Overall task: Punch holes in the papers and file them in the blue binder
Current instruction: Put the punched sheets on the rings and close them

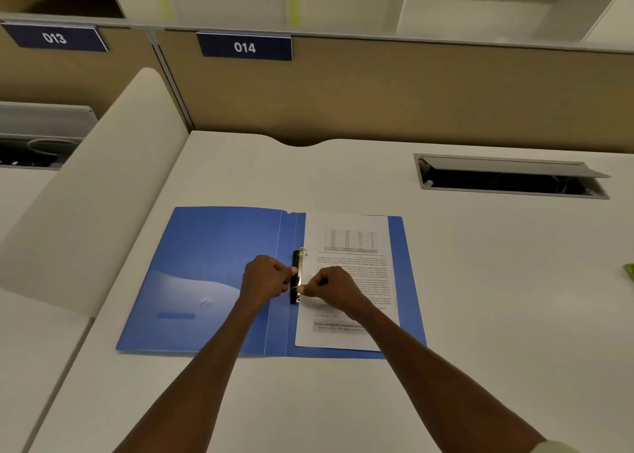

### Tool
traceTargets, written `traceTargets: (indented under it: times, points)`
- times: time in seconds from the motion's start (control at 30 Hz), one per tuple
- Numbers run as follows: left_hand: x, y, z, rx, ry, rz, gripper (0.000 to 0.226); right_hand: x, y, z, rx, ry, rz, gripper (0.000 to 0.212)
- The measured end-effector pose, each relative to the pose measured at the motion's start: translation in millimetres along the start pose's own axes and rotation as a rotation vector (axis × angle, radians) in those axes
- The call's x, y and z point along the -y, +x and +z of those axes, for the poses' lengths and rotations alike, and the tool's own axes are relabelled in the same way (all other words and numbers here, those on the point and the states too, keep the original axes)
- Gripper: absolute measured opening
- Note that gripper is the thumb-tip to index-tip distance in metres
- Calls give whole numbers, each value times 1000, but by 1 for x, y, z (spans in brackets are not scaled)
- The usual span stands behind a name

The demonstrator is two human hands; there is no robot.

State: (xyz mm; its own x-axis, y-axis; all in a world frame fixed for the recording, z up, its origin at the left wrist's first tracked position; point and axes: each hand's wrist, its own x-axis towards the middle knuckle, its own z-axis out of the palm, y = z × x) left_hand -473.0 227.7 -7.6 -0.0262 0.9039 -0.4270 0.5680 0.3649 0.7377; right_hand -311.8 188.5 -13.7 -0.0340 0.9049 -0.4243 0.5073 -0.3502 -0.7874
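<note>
White desk (480, 298) w/ curved cut-out at its back edge, against a tan partition. Lying directly on it: open blue binder (206, 274), flat, near the middle-left. Far right edge: a bit of sth green (629, 274), too cropped to ID. Set into the top at back right: cable hatch (507, 178), lid tilted up.

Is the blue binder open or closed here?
Open: the blue binder lies spread flat on the desk, the papers on its right half beside the ring clip.
</note>
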Motion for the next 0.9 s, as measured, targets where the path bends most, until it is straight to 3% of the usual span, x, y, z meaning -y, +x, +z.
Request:
traceTargets:
  times: [0.1, 0.3, 0.53, 0.9]
  points:
    - [-9, 0, 7, -85, 271, 46, 37, 2, -7, 10, -70, -116, -43, 36]
    - [-17, 0, 12, -81, 350, -7, 35, -3, -13, 33, -256, -323, -83, 40]
    - [-17, -1, 13, -83, 348, -25, 29, 2, -17, 32, -263, -361, -94, 41]
    - [-22, -9, 11, -96, 317, 106, 23, 18, -22, 12, -142, -208, 21, 64]
